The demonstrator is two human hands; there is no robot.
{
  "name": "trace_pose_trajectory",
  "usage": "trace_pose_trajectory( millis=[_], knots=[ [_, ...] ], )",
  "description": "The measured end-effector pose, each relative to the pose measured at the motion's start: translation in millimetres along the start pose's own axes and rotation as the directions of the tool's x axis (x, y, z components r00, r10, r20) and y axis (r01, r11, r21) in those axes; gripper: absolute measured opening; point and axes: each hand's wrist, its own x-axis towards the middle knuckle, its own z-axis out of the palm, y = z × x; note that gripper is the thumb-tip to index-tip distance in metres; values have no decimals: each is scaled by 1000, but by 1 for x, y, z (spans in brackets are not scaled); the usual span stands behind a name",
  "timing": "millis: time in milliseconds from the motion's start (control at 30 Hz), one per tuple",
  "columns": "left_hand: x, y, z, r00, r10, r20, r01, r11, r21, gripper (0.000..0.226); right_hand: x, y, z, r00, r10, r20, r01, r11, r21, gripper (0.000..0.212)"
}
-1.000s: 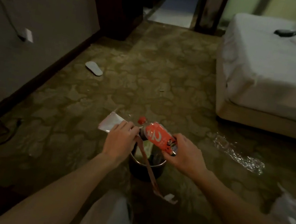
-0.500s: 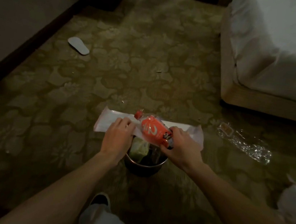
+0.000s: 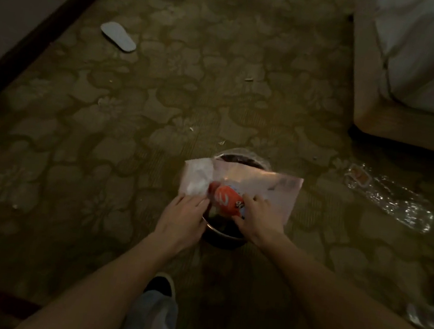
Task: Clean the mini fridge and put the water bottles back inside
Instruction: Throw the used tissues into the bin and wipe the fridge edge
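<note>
Wrapper (image 3: pixel 268 187) now covers bin (image 3: pixel 224 235); hands holding bottle (image 3: pixel 226 200)

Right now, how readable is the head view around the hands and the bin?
Head view: dim throughout, bin interior nearly black; soft blur on the red-labelled bottle, label unreadable; white sheet brightest; glare off the clear plastic wrap; wide-angle bending at the edges.

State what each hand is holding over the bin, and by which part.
The right hand grips the red-labelled bottle at its base end. The left hand pinches the white sheet at its lower left edge, above the bin.
</note>
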Motion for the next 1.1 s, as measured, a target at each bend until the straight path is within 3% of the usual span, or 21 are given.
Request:
trace_pose_trajectory(
  millis=[333,500,733,933,1100],
  knots=[
    [-6,0,20,998,62,-6,-62,997,-53,41,22,-6,16,993,-69,97,80,990,-113,57],
    [-10,4,10,998,67,8,-66,997,-35,50,6,-5,9,989,-150,0,149,983,-105,56],
    [-27,21,-39,998,64,-7,-63,997,45,56,-37,-16,-29,986,-168,-10,167,985,-41,51],
    [-73,46,-94,996,-38,-76,47,992,118,57,-91,-57,-76,973,-228,-19,226,971,-70,48],
    [-133,60,-141,974,-145,-175,182,957,224,62,-143,-102,-113,917,-378,-128,360,922,-142,55]
  ],
)
